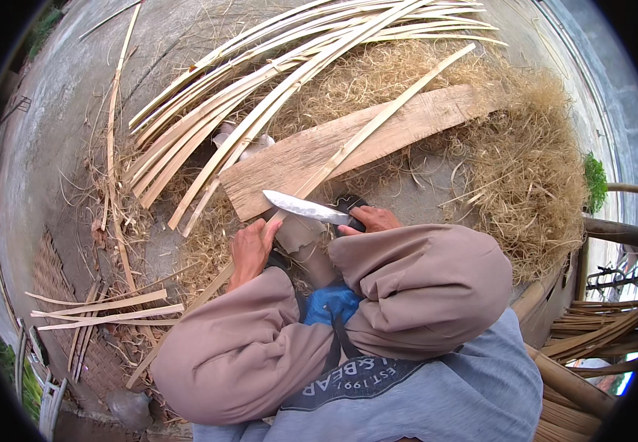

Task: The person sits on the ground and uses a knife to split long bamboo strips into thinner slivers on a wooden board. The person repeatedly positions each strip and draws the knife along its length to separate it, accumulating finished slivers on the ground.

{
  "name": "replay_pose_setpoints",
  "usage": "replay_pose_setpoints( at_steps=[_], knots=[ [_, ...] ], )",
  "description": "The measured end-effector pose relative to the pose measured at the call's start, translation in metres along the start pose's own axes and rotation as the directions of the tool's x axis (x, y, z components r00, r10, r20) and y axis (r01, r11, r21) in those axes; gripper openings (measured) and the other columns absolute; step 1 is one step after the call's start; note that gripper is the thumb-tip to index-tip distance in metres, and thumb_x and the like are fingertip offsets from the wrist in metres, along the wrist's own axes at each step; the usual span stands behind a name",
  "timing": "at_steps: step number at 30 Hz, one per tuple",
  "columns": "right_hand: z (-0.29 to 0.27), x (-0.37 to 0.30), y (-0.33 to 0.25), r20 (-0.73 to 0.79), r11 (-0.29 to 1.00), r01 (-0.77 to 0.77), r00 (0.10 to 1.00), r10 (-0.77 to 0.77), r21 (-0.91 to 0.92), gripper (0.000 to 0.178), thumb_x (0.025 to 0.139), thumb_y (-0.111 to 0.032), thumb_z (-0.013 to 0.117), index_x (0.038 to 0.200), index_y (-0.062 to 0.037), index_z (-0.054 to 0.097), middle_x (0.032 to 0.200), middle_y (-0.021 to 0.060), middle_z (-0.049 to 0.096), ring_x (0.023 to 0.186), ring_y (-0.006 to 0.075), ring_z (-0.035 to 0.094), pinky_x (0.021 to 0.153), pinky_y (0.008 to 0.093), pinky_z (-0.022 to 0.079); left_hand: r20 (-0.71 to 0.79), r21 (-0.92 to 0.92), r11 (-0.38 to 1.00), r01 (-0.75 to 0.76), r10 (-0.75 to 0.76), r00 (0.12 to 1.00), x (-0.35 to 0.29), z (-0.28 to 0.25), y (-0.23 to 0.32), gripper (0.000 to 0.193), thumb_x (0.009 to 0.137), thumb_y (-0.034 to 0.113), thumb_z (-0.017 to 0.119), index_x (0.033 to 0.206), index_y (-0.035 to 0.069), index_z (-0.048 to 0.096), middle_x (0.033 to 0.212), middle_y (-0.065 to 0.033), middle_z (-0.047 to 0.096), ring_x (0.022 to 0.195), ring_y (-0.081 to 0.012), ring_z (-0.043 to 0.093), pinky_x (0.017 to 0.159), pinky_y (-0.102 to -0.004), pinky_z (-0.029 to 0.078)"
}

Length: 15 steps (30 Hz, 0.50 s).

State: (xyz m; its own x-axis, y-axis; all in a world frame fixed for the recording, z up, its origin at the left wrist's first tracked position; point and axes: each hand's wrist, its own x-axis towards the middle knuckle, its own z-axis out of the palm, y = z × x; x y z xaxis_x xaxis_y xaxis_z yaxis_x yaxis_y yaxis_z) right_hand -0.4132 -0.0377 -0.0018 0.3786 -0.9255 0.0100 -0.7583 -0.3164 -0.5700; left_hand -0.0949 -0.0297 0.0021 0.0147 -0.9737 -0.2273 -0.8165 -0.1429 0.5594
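Observation:
My right hand point(375, 219) is closed around the black handle of a knife point(305, 207), its pale blade pointing left. The blade lies across a long, light bamboo strip point(367, 132), close to my left hand point(250, 249). My left fingers are closed on that strip, with the thumb up near the blade. The strip runs slantwise from the far right, over a flat wooden board point(414, 121), past my left hand and down beside my left knee. Beneath the knife, the near end of the board meets a greyish piece of cloth or hide point(300, 232).
A fan of split strips point(275, 88) lies beyond the board. Curly shavings point(517, 177) heap up at right. Shorter strips point(105, 313) rest on a woven mat point(57, 287) at left. Poles point(573, 383) stand at lower right. Something blue point(330, 303) sits between my knees.

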Motion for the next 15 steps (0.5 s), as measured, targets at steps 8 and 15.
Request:
replay_pose_setpoints(
  at_steps=[8, 15],
  knots=[
    [-0.07, 0.046, 0.114, -0.243, 0.757, -0.578, 0.721, 0.649, 0.306, 0.059, 0.101, -0.05, 0.067, 0.076, 0.0032, 0.063, 0.058, 0.0174, 0.058, 0.053, 0.0232, 0.056, 0.053, 0.0421, 0.046, -0.158, -0.236, 0.946, -0.224, 0.19, 0.969, 0.006, 0.003, 0.014, 0.037, 0.097, 0.039, 0.074, 0.095, 0.002, 0.074, 0.078, -0.0252, 0.067, 0.076, -0.0456, 0.067, 0.066, -0.0505, 0.05],
    [0.03, -0.009, -0.018, -0.146, 0.981, -0.114, 0.98, 0.138, 0.159, 0.051, 0.097, -0.05, 0.071, 0.08, -0.0015, 0.065, 0.066, 0.0198, 0.063, 0.06, 0.0331, 0.063, 0.059, 0.0461, 0.048, 0.16, -0.016, 1.0, -0.015, 0.017, 0.987, 0.01, 0.001, 0.007, 0.037, 0.094, 0.031, 0.079, 0.123, 0.009, 0.077, 0.105, -0.0203, 0.078, 0.098, -0.0325, 0.077, 0.083, -0.0381, 0.057]
  ],
)
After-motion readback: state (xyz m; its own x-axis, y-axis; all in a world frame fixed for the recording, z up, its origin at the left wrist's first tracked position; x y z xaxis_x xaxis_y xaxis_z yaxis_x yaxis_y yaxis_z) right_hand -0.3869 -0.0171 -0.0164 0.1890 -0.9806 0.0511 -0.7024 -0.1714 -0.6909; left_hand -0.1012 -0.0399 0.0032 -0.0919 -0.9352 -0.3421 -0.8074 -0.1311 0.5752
